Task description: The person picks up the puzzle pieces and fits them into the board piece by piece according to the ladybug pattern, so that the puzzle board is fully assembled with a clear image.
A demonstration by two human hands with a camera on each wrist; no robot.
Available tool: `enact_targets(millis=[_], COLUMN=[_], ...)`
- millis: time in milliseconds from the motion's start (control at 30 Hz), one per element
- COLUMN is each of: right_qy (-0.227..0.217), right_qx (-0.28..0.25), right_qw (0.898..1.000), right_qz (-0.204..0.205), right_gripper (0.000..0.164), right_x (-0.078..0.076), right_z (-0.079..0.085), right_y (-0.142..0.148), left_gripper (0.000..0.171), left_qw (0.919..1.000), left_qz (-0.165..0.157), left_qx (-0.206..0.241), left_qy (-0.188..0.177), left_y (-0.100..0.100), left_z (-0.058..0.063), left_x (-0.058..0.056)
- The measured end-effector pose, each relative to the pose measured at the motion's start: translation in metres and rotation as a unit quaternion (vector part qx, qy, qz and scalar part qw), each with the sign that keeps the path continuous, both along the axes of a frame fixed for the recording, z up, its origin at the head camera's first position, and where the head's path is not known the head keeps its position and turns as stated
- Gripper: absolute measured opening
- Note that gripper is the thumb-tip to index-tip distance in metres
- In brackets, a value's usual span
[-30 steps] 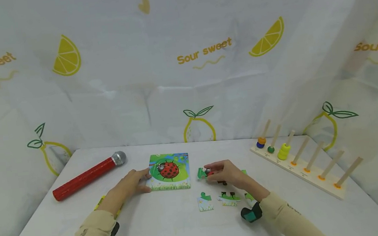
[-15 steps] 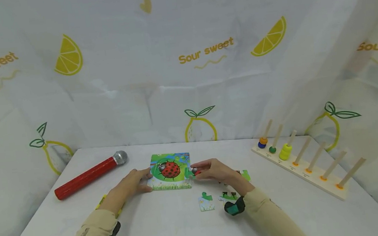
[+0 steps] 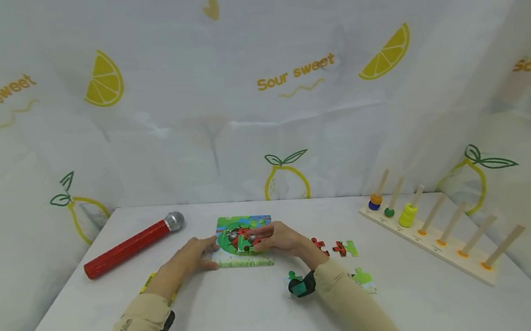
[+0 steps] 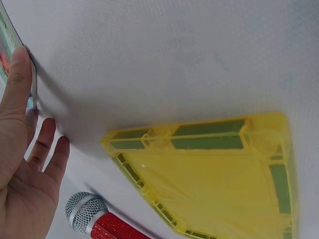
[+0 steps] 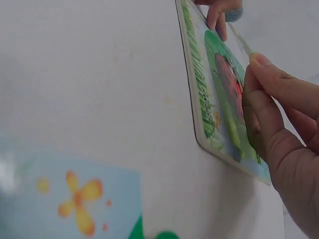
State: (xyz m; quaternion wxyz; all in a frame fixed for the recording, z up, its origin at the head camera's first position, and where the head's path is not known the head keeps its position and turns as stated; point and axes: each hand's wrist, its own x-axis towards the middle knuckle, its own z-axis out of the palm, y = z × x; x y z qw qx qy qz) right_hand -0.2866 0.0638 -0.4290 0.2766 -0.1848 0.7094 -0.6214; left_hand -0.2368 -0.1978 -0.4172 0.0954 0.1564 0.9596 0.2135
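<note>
Bd (image 3: 231,255) against LH (image 3: 194,256), pc (image 3: 247,245) in RH (image 3: 283,238)

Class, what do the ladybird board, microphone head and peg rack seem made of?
Ladybird board: printed, smooth; its thick pale edge suggests cardboard or wood. Microphone head: probably metal, silvery mesh. Peg rack: likely matt wood, from its tan colour.

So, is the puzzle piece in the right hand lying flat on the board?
No, the right hand pinches the piece raised above the ladybug board.

Red microphone (image 3: 133,247), yellow plastic object (image 4: 214,174), wooden peg stand (image 3: 431,241), lemon-print backdrop (image 3: 181,99)
</note>
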Motion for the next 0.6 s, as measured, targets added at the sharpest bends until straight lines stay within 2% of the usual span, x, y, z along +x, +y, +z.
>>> enact_targets(millis=[100, 233, 367, 433, 600], right_qy=[0.013, 0.066, 0.130, 0.148, 0.176], right_qx=[0.003, 0.054, 0.123, 0.142, 0.176], right_qw=[1.000, 0.996, 0.984, 0.979, 0.968], right_qz=[0.002, 0.004, 0.001, -0.004, -0.019], right_gripper=[0.042, 0.042, 0.042, 0.044, 0.047], right_x=[-0.003, -0.002, -0.001, -0.001, 0.000], right_z=[-0.001, 0.001, 0.005, 0.007, 0.009], right_y=[-0.013, -0.027, -0.037, -0.041, -0.047], left_gripper=[0.056, 0.058, 0.058, 0.058, 0.058], left_qw=[1.0000, 0.9999, 0.9999, 0.9997, 0.9996], left_qz=[-0.003, -0.009, 0.001, 0.013, 0.015], left_qx=[0.001, -0.009, -0.011, -0.008, -0.016], left_qy=[0.001, 0.001, -0.008, -0.018, -0.017], left_y=[-0.001, -0.001, 0.000, 0.001, 0.001], left_z=[0.000, -0.001, -0.001, 0.000, 0.000], left_x=[0.000, 0.000, 0.000, 0.001, 0.000])
